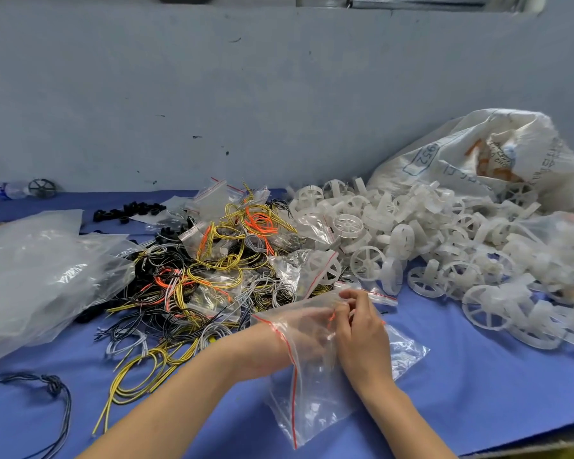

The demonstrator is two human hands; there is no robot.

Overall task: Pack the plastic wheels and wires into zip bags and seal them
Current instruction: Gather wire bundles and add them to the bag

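The blue-covered desk (478, 392) runs along a pale wall and carries everything in reach, which looks like a layout meant to keep each part within arm's length. At far right a big white woven sack (478, 154) lies on its side with its mouth open toward the worker, so the white plastic wheels (411, 240) spill from it into a broad heap; printing on the sack shows what reads as "952" in a blue frame, the rest too crumpled to read. At left a large clear plastic bag (40, 276) lies slumped. Between these sits the tangle of wires (212, 270), yellow, orange, black and grey loops, with small red-striped zip bags mixed in. A loose bundle of yellow wires (140, 376) lies nearer the front edge, a dark grey strand just left of it. Far back left a water bottle (9, 190) lies by the wall; its label cannot be read.

In front, a clear zip bag (328, 385) with a red seal line is lifted over the desk. The left hand (299, 329) is seen through the film, apparently inside or behind the bag to hold its mouth apart; how tightly its fingers curl I cannot tell. The right hand (362, 329) has fingers pinched together at the bag's rim, around a short orange wire (332, 318), seemingly feeding it in
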